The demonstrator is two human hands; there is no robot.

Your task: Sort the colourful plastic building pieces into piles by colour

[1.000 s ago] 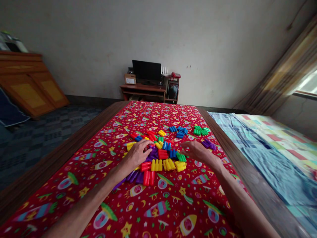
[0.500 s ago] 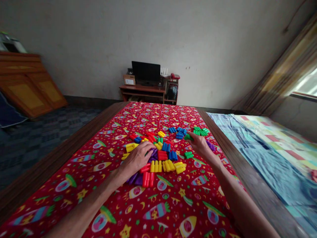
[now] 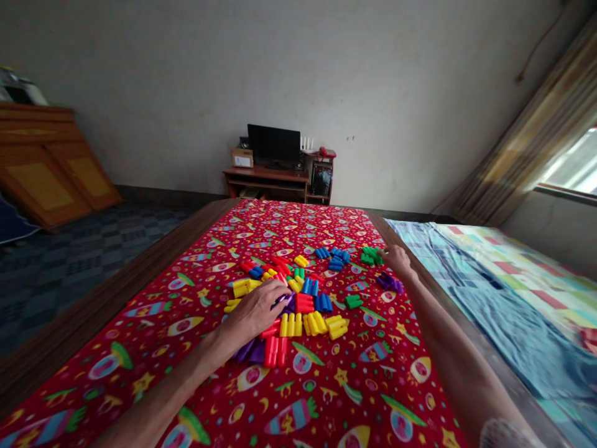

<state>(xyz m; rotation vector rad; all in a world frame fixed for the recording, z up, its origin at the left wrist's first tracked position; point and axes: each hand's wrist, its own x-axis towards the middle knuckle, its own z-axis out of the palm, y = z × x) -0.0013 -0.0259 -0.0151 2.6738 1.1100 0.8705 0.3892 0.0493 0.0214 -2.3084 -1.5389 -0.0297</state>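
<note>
My left hand [image 3: 262, 306] rests over the middle of a heap of coloured plastic blocks, fingers curled round a purple block [image 3: 290, 303] that is partly hidden beneath them. Next to it lie a red block [image 3: 305, 303], blue blocks [image 3: 323, 303] and yellow blocks [image 3: 291, 325]. At the right side of the cloth, my right hand [image 3: 396, 258] is closed at the edge of a green group of blocks [image 3: 371, 255], its fingertips on a green block there. Purple blocks [image 3: 390, 282] sit just below that hand, and a lone green block [image 3: 353, 302] lies to their left.
A red patterned cloth [image 3: 298, 398] covers the long table, whose dark wooden edge [image 3: 186, 239] shows at the sides. Several blue blocks [image 3: 336, 262] form a group farther back. A bed [image 3: 494, 274] stands at right, a desk with a monitor [image 3: 274, 146] by the wall.
My right hand has carried a green block rightward to the green group, uncovering the purple blocks below. My left hand stays over the heap. The view has tilted up slightly.
</note>
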